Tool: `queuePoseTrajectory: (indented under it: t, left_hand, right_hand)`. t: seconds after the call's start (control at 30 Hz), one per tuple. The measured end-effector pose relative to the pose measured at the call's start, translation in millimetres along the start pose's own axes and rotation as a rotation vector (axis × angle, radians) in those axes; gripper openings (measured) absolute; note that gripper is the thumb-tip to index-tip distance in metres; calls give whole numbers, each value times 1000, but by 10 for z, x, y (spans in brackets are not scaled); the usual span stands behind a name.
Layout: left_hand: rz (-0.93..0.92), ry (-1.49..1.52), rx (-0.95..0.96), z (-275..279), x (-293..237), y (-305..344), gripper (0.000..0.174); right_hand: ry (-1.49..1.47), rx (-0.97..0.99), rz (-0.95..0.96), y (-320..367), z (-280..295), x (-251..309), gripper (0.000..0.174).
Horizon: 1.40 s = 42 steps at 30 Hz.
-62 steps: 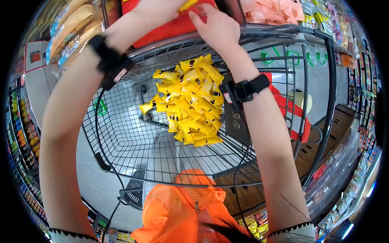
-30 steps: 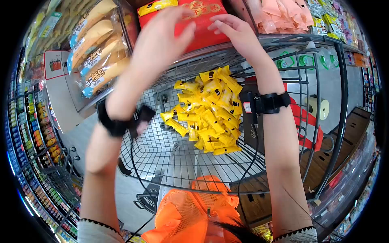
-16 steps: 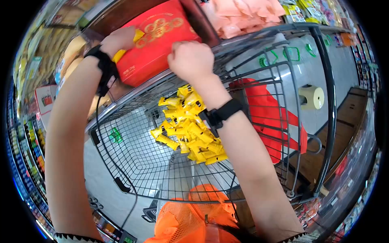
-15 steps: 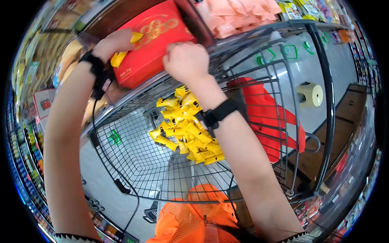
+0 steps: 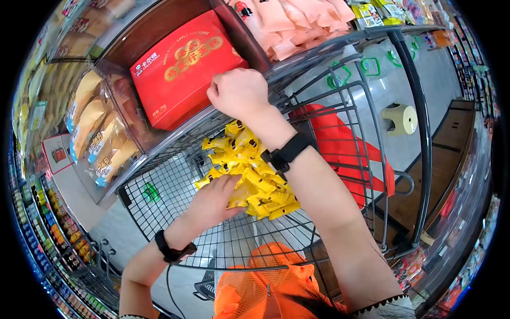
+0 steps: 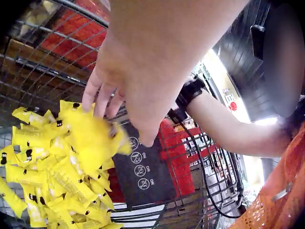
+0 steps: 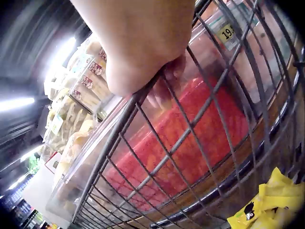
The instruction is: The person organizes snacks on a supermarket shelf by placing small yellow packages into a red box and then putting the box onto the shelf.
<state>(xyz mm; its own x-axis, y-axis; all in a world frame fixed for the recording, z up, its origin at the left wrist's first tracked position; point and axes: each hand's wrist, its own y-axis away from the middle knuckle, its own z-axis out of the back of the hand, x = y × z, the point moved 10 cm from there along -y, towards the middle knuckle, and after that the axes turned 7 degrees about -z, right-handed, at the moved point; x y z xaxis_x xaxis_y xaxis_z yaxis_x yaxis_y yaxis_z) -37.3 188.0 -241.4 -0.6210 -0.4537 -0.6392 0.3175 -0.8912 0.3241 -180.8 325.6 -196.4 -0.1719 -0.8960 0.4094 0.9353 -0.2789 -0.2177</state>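
Note:
Yellow wrapped snack packets (image 5: 273, 183) lie heaped in a wire shopping cart (image 5: 421, 106). Over the heap's near left side, my left hand (image 5: 210, 201) reaches down. Its fingers are extended and its thumb stands apart in the left wrist view, where a motion-blurred yellow packet (image 6: 97, 140) appears just below the fingers. My right hand (image 5: 239, 91) grips the cart's upper rim by the shelf; its curled fingertips (image 7: 167, 93) show past the bar in the right wrist view. Behind it, a red cake box (image 5: 186, 69) with gold lettering sits in a dark shelf bin.
Bagged bread (image 5: 98, 135) fills the bin at left, and pink packets (image 5: 303, 24) fill the one at right. A red cloth (image 5: 340, 143) and a black panel with white symbols (image 6: 143, 174) are at the cart's handle end. A cream stool (image 5: 401, 119) stands beyond.
My left hand has come from the red box, carrying yellow packaging, down to the heap in the cart. My right hand went from above the box to the cart rim and stayed there.

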Motion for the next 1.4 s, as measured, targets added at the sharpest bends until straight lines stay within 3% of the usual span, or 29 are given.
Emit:
queuePoseTrajectory:
  t: [0.03,0.1,0.23,0.37,0.43,0.5,0.53,0.6,0.63,0.7,0.73,0.77,0.8,0.83,0.9,0.93,0.97,1.03,1.07,1.17,1.23,1.3,1.4]
  left_hand:
    - [-105,-87,-21,-28,-113,2,67]
    - [-103,-84,-72,99,-102,7,63]
    - [-250,-267,-464,1112,-244,37,45]
    - [-184,-402,-645,1820,14,-51,41]
    - [-126,-383,-630,1980,309,-233,41]
    - [194,-300,-301,1757,1031,-526,59]
    - [199,-299,-307,1792,1070,-584,59]
    - [412,-511,223,1405,1360,-653,87]
    - [416,-510,223,1392,1360,-705,87]
    - [565,-665,396,1316,1506,-693,103]
    - [567,-666,402,1313,1526,-735,103]
    - [687,-540,313,1388,1607,-725,101]
    - [803,-411,219,1457,1705,-708,100]
    - [805,-409,219,1469,1809,-760,100]
    - [984,-5,-308,1717,2212,-639,101]
    - [1010,31,-369,1779,2386,-588,93]
    - [1018,26,-365,1781,2558,-472,93]
    - [469,636,-398,1698,2424,-682,80]
    - [513,700,-366,1816,1887,-388,67]
    - [568,732,-505,1934,2309,-350,67]
    - [574,816,-470,2018,2170,-370,64]
    - [828,923,-609,2005,2197,-320,80]
    - [716,953,-615,2059,1988,-305,67]
  right_hand:
    - [4,8,9,0,-18,3,22]
    - [16,-34,47,-3,-7,15,21]
    - [15,-77,78,29,93,80,24]
    - [5,-116,75,31,117,93,25]
    - [13,-81,66,4,113,123,24]
    - [26,-18,-91,-41,73,3,26]
    - [25,-18,-83,-52,72,7,26]
    - [31,-31,-119,-74,43,-60,21]
    - [32,-37,-140,-85,19,-102,23]
    - [76,-22,-133,-136,-12,-90,31]
    - [135,108,-247,-167,-104,-169,37]
    - [194,238,-359,-173,-202,-271,43]
    - [193,238,-358,-251,-226,-289,43]
    - [120,355,-470,-298,-368,-426,45]
    - [43,475,-582,-434,-594,-615,48]
    - [-94,500,-563,-530,-758,-666,48]
    - [-234,524,-541,-604,-915,-697,49]
    - [-690,574,-614,-624,-1271,-908,43]
    - [-663,661,-818,-377,-740,-623,51]
    - [-696,643,-828,-416,-820,-653,52]
    - [-656,662,-811,-398,-706,-608,55]
    - [-718,583,-857,-394,-562,-621,53]
    - [-803,560,-864,-445,-595,-648,49]
